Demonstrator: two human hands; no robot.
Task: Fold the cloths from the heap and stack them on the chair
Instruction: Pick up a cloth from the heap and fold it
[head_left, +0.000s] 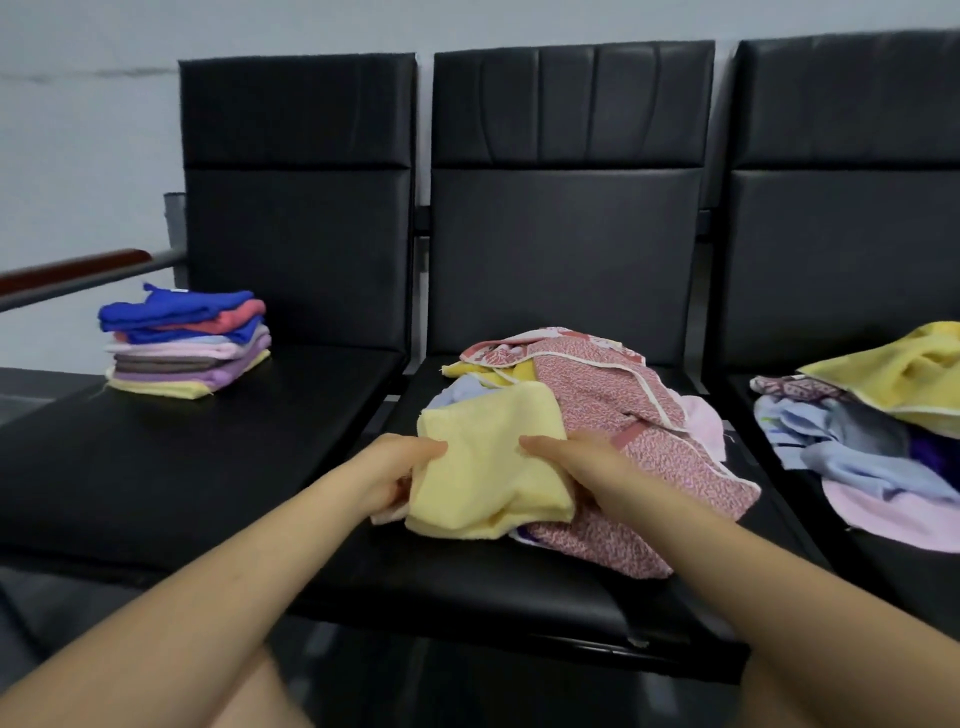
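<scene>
A pale yellow cloth (485, 462) lies partly folded at the front of the heap (613, 410) on the middle black chair (467, 587). My left hand (397, 470) grips its left edge, thumb on top. My right hand (576, 462) grips its right edge against a pink patterned cloth (670, 467). A stack of folded cloths (187, 343), blue on top and yellow at the bottom, sits at the back left of the left chair (182, 467).
A second heap (872, 415) of yellow, light blue, purple and pink cloths covers the right chair (841, 249). A red-topped armrest (67, 270) runs along the far left. A grey wall stands behind the three chair backs.
</scene>
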